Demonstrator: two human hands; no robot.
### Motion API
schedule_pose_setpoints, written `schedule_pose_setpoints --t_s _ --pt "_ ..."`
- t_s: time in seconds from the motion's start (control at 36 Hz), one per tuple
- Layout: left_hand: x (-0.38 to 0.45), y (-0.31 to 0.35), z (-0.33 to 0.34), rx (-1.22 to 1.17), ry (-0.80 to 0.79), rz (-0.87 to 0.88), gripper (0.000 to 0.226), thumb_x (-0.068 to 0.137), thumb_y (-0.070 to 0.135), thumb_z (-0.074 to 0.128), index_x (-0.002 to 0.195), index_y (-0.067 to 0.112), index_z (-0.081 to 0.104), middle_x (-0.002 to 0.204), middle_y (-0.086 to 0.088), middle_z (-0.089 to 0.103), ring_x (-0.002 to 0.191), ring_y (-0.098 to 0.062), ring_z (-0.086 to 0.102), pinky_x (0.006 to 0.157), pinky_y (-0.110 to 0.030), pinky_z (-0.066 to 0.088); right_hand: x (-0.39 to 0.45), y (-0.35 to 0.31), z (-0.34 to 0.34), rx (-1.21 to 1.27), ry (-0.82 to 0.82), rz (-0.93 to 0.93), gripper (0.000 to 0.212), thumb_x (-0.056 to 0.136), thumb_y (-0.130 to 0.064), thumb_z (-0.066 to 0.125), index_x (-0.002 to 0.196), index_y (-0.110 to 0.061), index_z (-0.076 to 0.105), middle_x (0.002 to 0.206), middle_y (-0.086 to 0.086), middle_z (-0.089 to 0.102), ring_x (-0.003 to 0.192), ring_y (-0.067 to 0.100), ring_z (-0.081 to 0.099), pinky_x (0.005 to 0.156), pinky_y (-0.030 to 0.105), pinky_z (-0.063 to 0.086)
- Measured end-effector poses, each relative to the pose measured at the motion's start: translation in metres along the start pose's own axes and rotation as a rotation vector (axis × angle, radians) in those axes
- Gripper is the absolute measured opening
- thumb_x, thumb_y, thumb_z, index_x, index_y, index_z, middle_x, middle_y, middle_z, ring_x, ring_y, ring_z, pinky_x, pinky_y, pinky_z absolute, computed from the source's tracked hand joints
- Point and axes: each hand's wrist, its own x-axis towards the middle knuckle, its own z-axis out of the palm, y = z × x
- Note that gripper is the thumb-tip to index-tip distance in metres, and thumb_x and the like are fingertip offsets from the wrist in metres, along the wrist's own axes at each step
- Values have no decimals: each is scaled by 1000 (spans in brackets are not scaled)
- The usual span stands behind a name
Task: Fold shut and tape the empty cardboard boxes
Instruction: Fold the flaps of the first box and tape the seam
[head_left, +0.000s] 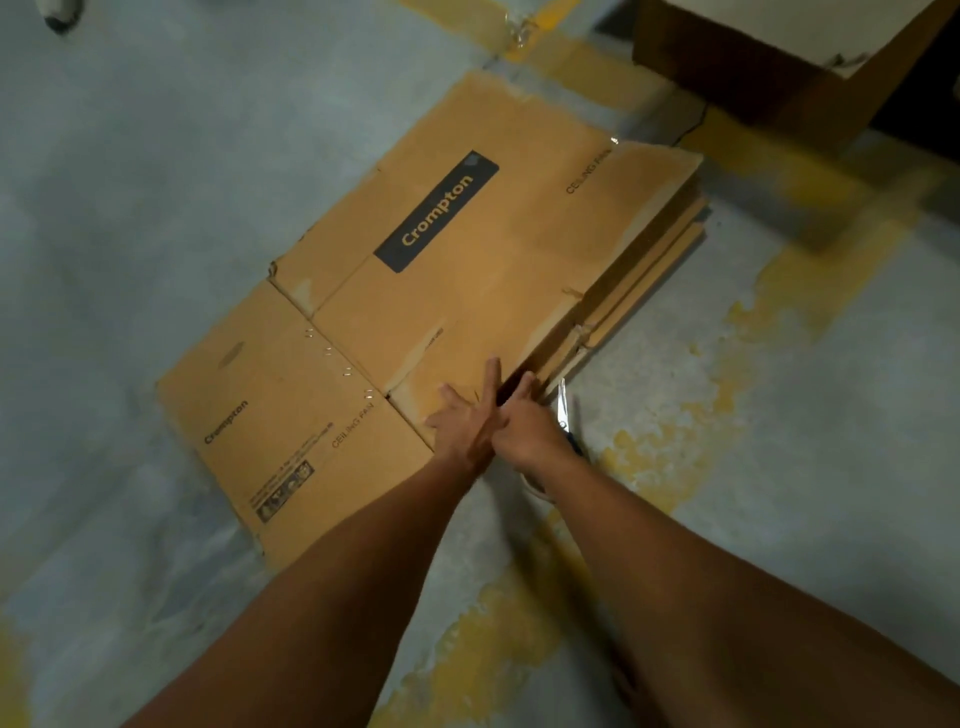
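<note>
Corrugated brown cardboard, printed "Crompton" in pale letters on a dark bar, lies flattened on the grey concrete floor (156, 218): this top flattened carton (467, 249) rests on a stack of flattened cartons (649, 270) whose layered edges show along its right side. Its long axis runs from about 7 o'clock to 1 o'clock. "CEILING FAN" reads near the far right corner and again on the near panel, beside a second, smaller "Crompton" and a block of fine print with handling symbols too small to read.

Both hands meet at the carton's near right corner, at roughly 5 o'clock from the logo bar. The left hand (462, 421) lies flat on the top face with fingers straight and spread, pointing toward 1 o'clock. The right hand (524, 421) sits just beside it at 3 o'clock, touching it, with fingertips reaching into the dark gap under the top layer's edge; whether they curl round that edge I cannot tell. My judgement is that the right hand is the nearer one to lift this layer off the stack, with the carton stretching away toward 12 o'clock.

Scissors (563, 415) lie on the floor just right of the right hand. A larger assembled box (779, 78) stands at 1 o'clock. Worn yellow paint (649, 457) marks the floor.
</note>
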Motion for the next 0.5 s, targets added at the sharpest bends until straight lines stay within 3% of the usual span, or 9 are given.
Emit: schedule_pose_setpoints --t_s 0.03,0.06,0.11,0.17,0.25,0.39,0.44,0.5 --pt "1 -3 -5 24 33 7 78 99 54 36 133 55 -35 151 -38 11 123 -52 45 100 -62 40 1 2 -2 -40 -2 -16 72 92 -44 54 150 -10 27 143 18 47 131 34 46 105 44 42" --pt "3 -9 -11 57 59 9 71 100 51 33 142 51 -24 149 -34 21 113 -47 53 93 -57 46 -1 2 -5 -69 5 -33 58 93 -34 55 142 -10 39 137 17 52 128 35 48 102 43 44" --pt "5 -19 -31 241 91 66 53 102 40 33 150 30 12 149 -20 30 93 -34 56 71 -44 51 -6 -3 -14 -106 29 -46 46 91 -19 55 134 -7 42 134 18 53 126 37 49 103 46 43" --pt "2 -27 -56 451 86 106 39 103 27 35 140 20 30 137 -13 41 82 -29 54 59 -37 42 -9 -12 -23 -111 34 -43 50 91 -13 54 138 -6 38 137 19 49 127 38 47 104 48 41" --pt "-7 -30 -91 585 66 102 36 103 19 33 139 20 32 110 -12 56 76 -28 58 57 -34 40 -18 -35 -33 -75 28 -69 60 94 -11 51 149 -8 26 145 17 41 131 35 44 99 39 42" --pt "-29 -19 -128 550 132 82 31 101 20 41 131 22 41 98 -10 60 74 -27 59 57 -36 48 -39 -74 -43 27 -80 -200 66 94 -13 52 152 -12 19 146 16 41 135 36 40 106 40 39" --pt "-42 -15 -143 546 156 96 39 100 20 44 139 23 38 102 -9 62 76 -27 59 53 -36 47 -54 -81 -48 6 -182 -258 85 93 -15 58 155 -17 0 149 18 38 135 38 39 108 45 38" --pt "-59 -16 -162 608 188 92 53 100 25 46 148 29 23 100 -6 62 65 -19 52 41 -29 34 -78 -86 -53 -74 -254 -307 102 94 -16 62 151 -23 -22 156 20 27 138 39 34 109 46 35"
